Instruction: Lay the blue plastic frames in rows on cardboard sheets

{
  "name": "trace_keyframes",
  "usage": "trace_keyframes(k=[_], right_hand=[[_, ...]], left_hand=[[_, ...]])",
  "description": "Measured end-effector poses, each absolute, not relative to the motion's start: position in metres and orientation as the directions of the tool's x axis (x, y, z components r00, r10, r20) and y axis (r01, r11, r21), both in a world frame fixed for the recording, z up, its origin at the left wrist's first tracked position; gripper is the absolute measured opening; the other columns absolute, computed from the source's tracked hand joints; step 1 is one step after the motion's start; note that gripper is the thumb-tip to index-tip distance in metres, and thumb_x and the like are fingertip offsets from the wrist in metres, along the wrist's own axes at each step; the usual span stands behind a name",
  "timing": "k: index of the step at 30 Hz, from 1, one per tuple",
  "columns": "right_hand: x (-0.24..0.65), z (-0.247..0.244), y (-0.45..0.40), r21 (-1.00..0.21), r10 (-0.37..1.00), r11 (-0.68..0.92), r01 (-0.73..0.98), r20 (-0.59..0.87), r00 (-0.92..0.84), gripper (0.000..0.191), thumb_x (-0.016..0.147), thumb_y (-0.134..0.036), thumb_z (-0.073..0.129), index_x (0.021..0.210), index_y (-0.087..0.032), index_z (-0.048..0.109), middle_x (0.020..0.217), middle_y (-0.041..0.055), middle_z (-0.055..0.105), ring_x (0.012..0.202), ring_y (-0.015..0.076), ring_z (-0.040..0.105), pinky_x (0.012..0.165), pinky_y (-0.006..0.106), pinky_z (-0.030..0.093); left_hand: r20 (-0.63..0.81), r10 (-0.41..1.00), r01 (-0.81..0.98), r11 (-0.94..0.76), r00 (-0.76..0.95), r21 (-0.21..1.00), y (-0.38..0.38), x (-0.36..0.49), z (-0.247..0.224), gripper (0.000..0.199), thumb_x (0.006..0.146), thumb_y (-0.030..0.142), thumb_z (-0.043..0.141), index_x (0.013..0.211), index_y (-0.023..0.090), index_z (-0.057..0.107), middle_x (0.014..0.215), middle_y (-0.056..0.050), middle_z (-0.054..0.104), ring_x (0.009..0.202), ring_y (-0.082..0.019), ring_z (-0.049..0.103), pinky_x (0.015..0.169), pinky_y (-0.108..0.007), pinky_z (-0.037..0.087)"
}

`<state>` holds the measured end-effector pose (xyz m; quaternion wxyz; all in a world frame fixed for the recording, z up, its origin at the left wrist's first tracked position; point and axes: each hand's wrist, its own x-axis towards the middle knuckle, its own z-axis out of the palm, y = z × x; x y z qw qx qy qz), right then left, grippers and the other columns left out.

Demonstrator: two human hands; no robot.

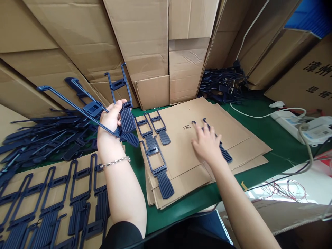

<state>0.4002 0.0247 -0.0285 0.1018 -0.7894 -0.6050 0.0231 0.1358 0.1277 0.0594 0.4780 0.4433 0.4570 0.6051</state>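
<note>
Navy plastic frames with ribbed paddles are seen partway through handling, as far as can be judged. Rows of frames (60, 181) have been laid over cardboard at eight o'clock from the view's centre. On the FSC-marked cardboard stack (178, 152), by contrast, only three frames (166, 185) are set out well clear of the right hand (206, 143), bunched toward the sheet's nine o'clock. Loose heaps are apparently left to be dealt with: a large pile (49, 136) at nine o'clock and a smaller one (221, 84) at two.

By the left hand (110, 119), an upright frame (128, 121) is pinched between thumb and curled fingers, its hooked arms pointed toward twelve o'clock. A second frame (92, 108) is carried across the wrist, its arms reaching toward ten.

The right hand's fingers are spread above a single frame (225, 153); its hooked tips are left showing just past the fingertips, its paddle exposed at four o'clock. Whether it is touched cannot be told.
</note>
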Motion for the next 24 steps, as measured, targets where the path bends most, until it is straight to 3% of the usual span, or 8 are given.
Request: trace_keyframes(k=[3,7,16,20,24], right_hand=[[0.43,-0.029,0.014,-0.234,0.916,-0.384,0.893,0.027,0.401,0.06,0.085,-0.032,0.041,0.14,-0.017,0.025,0.14,0.0181,0.033,0.126,0.0366,0.032,0.096,0.055,0.031],[0.439,-0.033,0.004,-0.286,0.917,-0.375,0.882,0.026,0.398,0.056,0.083,-0.027,0.041,0.136,-0.012,0.033,0.119,0.0172,0.052,0.109,0.0309,0.048,0.089,0.041,0.04],[0.374,-0.04,-0.037,-0.482,0.962,-0.148,0.863,0.135,0.239,0.055,0.079,-0.033,0.051,0.129,-0.015,0.041,0.109,0.0109,0.057,0.101,0.0261,0.052,0.086,0.037,0.043],[0.344,-0.043,-0.047,-0.501,0.975,-0.086,0.861,0.136,0.177,0.052,0.081,-0.031,0.05,0.129,-0.014,0.042,0.105,0.0098,0.057,0.098,0.0258,0.051,0.083,0.037,0.044],[0.331,-0.042,-0.044,-0.489,0.979,-0.074,0.869,0.131,0.156,0.053,0.081,-0.03,0.052,0.129,-0.013,0.042,0.104,0.0098,0.057,0.096,0.0259,0.05,0.081,0.037,0.044]], left_hand=[[0.137,0.978,-0.139,-0.159,-0.155,0.977,0.128,0.137,0.057,0.023,0.079,0.03,0.057,0.088,0.011,0.065,0.056,-0.001,0.059,0.03,-0.001,0.027,0.027,-0.013,0.017],[0.164,0.977,-0.119,-0.18,-0.136,0.976,0.127,0.138,0.056,0.026,0.075,0.034,0.06,0.086,0.012,0.066,0.055,0.0,0.056,0.031,-0.001,0.028,0.028,-0.012,0.019],[0.16,0.975,-0.121,-0.179,-0.156,0.976,0.128,0.135,0.055,0.023,0.076,0.034,0.06,0.084,0.013,0.067,0.054,-0.001,0.055,0.031,-0.001,0.029,0.028,-0.011,0.018],[0.179,0.969,-0.105,-0.198,-0.171,0.975,0.128,0.136,0.054,0.023,0.076,0.033,0.06,0.083,0.012,0.067,0.051,-0.001,0.051,0.031,-0.001,0.027,0.028,-0.012,0.018],[0.172,0.972,-0.104,-0.19,-0.159,0.976,0.126,0.137,0.055,0.024,0.076,0.034,0.061,0.083,0.013,0.067,0.06,-0.004,0.059,0.032,-0.001,0.028,0.028,-0.012,0.018]])
